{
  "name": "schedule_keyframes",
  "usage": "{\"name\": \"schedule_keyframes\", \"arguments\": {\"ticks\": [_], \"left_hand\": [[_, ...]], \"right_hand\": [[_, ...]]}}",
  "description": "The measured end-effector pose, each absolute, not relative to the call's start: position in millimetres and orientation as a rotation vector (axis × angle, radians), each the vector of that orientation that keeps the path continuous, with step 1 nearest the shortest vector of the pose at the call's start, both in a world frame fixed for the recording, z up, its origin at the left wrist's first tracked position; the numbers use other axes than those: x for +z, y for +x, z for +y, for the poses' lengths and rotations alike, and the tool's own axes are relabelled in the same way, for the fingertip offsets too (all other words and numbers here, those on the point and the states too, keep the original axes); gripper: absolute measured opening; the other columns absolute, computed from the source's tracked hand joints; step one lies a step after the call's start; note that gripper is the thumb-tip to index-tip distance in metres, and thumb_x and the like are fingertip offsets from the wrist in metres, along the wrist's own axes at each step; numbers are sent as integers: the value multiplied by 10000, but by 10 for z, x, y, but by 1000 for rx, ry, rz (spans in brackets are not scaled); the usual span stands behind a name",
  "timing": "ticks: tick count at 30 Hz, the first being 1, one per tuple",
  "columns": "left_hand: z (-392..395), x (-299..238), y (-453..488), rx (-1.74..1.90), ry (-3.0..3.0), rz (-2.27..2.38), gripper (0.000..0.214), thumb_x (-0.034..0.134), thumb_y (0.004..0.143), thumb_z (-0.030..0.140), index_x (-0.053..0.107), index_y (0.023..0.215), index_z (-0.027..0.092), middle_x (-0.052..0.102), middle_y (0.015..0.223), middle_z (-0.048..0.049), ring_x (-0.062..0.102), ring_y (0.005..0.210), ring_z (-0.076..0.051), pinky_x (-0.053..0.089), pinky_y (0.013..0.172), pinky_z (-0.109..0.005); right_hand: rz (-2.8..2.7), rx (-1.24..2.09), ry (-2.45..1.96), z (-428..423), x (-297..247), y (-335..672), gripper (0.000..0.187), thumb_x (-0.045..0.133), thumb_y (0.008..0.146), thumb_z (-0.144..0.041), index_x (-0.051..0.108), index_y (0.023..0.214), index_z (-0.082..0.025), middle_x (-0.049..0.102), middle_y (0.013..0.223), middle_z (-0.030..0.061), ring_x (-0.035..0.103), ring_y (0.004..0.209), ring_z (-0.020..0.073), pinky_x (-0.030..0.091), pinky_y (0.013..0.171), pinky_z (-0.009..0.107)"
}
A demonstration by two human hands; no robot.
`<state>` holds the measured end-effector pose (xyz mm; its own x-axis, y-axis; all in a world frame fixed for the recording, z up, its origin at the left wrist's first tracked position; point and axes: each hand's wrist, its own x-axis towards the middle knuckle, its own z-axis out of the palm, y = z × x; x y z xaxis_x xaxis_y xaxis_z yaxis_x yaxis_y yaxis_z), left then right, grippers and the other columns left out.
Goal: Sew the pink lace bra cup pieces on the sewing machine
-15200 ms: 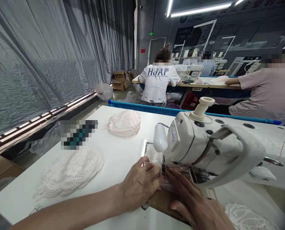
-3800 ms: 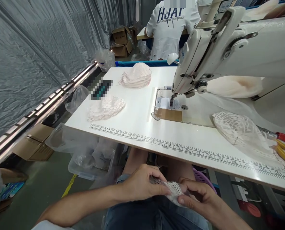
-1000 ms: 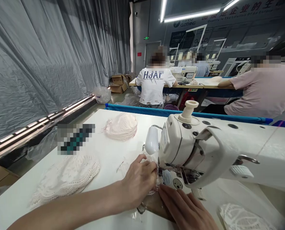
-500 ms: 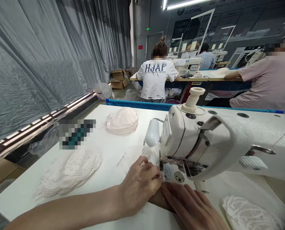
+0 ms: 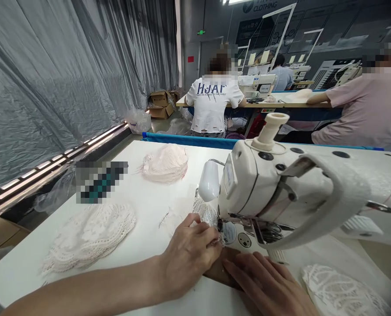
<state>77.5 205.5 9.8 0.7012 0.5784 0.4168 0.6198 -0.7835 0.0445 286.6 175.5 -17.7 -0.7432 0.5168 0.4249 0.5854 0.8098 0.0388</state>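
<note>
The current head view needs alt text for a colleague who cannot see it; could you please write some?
A person's left hand curls over white lace at a white sewing machine, the right hand palm-down close by. Cream lace pieces and pale pink fabric lie on the white table; co-workers sit beyond.

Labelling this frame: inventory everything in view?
table: 1, white, foreground
sewing machines: 1 near, several far, white
lace piece: 1, white, partly under left hand
lace stack: 1, white, near left
fabric pile: 1, pale pink, beyond stack
lace bundle: 1, white, lower right
pixelated item: 1, black and teal, left edge
curtain: 1, grey, left
cardboard boxes: several, brown, left
plastic bags: several, clear, left
co-workers: 3+, white, pink and blue tops, background
left hand: 1, bare, centre
right hand: 1, bare, lower centre-right
</note>
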Motion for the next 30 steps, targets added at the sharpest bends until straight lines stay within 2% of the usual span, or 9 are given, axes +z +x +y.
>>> {"name": "schedule_keyframes", "arguments": {"ticks": [3,6,11,15,19,28,30], "left_hand": [[2056,74,774,-626,-2787,-977,210,420,900,80,604,834,156,624,821,0,568,754,-101,366,770,-316],[2056,26,770,-613,-2769,-962,203,433,894,76,597,804,154,619,823,1,564,767,-101,366,778,-317],[2069,-41,758,-693,-2719,-922,186,458,889,88,591,776,152,611,834,18,554,763,-91,363,786,-314],[2078,-45,751,-666,-2712,-917,169,451,895,95,589,812,147,601,828,19,550,769,-93,356,799,-319],[2077,-38,755,-615,-2718,-918,157,457,893,100,579,800,136,591,833,17,552,768,-96,345,808,-325],[2087,-40,761,-642,-2703,-928,186,428,882,68,575,798,144,589,790,16,534,721,-95,352,803,-324],[2103,-53,754,-671,-2693,-926,200,412,881,64,570,786,143,588,790,11,529,713,-96,356,806,-327]], "right_hand": [[-2531,-226,-884,1782,-119,2889,353,303,915,-181,559,1156,-152,695,961,117,641,724,192,461,639,311],[-2513,-256,-943,1794,-113,2874,404,333,864,-83,529,1209,-159,690,1022,112,648,766,187,467,663,309],[-2643,-224,-924,1752,-173,2820,373,322,922,-150,525,1235,-144,656,1120,106,624,909,218,472,726,344],[-2663,-169,-936,1741,-180,2804,402,242,977,-254,533,1232,-146,669,1062,93,621,858,206,465,706,322],[-2652,-215,-882,1770,-189,2819,450,256,977,-390,563,1193,-142,672,1050,98,614,889,215,459,696,295],[-2659,-261,-920,1799,-284,2840,414,256,972,-338,532,1230,-168,658,1076,83,601,919,224,439,691,291],[-2653,-265,-924,1803,-294,2829,395,265,964,-292,526,1233,-166,653,1071,93,609,874,217,435,677,298]]}}
